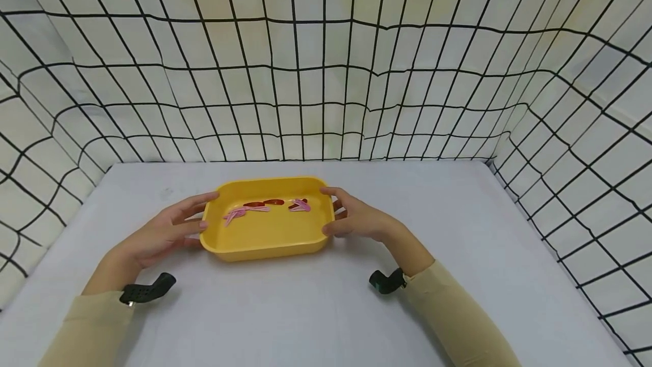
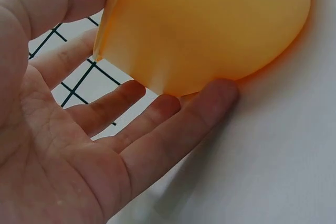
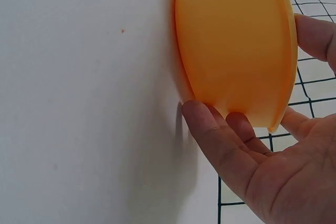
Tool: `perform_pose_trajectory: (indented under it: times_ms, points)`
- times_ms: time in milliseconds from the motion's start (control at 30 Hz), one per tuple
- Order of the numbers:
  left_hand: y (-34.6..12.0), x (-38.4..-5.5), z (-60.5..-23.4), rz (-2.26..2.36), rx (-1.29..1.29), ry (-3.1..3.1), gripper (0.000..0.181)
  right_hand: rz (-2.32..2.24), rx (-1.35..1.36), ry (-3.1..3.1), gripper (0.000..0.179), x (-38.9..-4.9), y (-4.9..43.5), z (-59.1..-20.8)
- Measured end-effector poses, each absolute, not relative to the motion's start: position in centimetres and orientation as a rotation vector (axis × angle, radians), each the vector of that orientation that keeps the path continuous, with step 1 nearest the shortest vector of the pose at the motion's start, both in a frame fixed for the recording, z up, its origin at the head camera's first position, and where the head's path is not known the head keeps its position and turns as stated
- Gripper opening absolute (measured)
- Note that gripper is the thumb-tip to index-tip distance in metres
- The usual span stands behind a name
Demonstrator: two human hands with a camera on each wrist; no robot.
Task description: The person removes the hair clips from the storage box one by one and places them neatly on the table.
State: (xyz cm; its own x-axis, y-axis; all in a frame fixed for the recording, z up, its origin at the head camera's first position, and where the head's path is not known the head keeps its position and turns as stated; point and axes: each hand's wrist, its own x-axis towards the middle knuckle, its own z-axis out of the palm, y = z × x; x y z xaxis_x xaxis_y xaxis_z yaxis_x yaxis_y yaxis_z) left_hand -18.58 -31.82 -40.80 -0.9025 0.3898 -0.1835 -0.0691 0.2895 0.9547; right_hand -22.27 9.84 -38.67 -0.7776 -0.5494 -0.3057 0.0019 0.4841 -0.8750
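A shallow yellow plastic tray [image 1: 265, 237] with rounded corners is at the middle of the white table. At its left end my left hand [image 1: 170, 231] grips it, thumb at the rim and fingertips against the outer wall and lower edge, as the left wrist view shows. My right hand [image 1: 359, 217] holds the opposite end in the same manner, fingertips along the wall's underside in the right wrist view. Inside lie several small slim pink pieces [image 1: 235, 214] and dark red pieces [image 1: 274, 202], toward the tray's far side; their kind is too small to make out.
Black wire grid panels [image 1: 324, 67] stand around the back and both sides of the white table [image 1: 316, 316], with pale sheeting behind. A black strap with a camera mount [image 1: 148, 289] sits on the left wrist, and another black mount [image 1: 386, 282] on the right.
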Motion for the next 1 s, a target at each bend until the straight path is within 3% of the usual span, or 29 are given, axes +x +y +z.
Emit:
perform_pose_trajectory:
  times_ms: [267, 467, 600, 833, 1000]
  points:
    - [-32.8, -18.4, -41.3, 1.695, 0.297, 2.128, 0.062, -1.254, -0.452, 2.206, 0.085, -22.5, 9.7, -38.1]
    - [-32.8, -18.2, -41.8, 1.755, 0.215, 2.069, 0.064, -1.648, -0.398, 2.315, 0.052, -23.1, 9.1, -36.2]
    - [-33.0, -18.3, -42.2, 1.800, 0.205, 2.021, 0.063, -1.872, -0.451, 2.147, 0.040, -22.9, 7.2, -35.2]
    - [-33.5, -18.4, -42.6, 1.844, 0.214, 1.983, 0.061, -1.892, -0.390, 1.840, 0.042, -23.2, 3.7, -35.4]
    - [-33.5, -18.5, -42.5, 1.855, 0.216, 1.977, 0.061, -1.731, -0.331, 1.969, 0.043, -23.7, 2.1, -35.9]
